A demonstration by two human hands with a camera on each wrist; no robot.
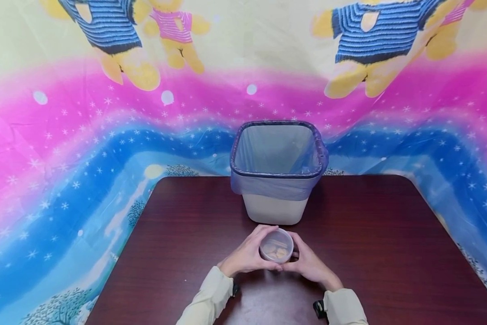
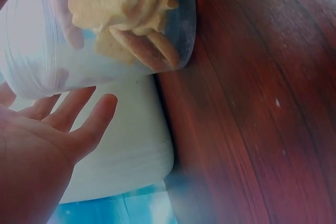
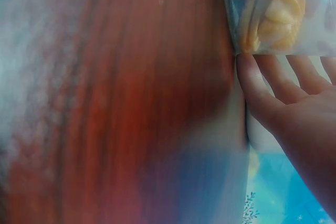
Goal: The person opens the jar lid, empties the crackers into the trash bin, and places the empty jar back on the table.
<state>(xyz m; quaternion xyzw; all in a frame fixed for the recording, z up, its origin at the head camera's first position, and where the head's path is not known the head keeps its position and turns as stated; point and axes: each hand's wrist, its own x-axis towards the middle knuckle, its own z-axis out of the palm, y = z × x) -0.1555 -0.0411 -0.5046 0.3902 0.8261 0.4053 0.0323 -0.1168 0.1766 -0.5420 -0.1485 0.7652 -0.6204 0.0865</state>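
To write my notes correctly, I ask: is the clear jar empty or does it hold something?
Partly filled: the clear jar holds biscuits at its bottom, with space above them in the left wrist view.

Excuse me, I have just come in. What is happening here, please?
A person's left hand and right hand hold a clear round container between them, with biscuits inside. They are over the dark table, just in front of a pale bin lined with a bluish bag.
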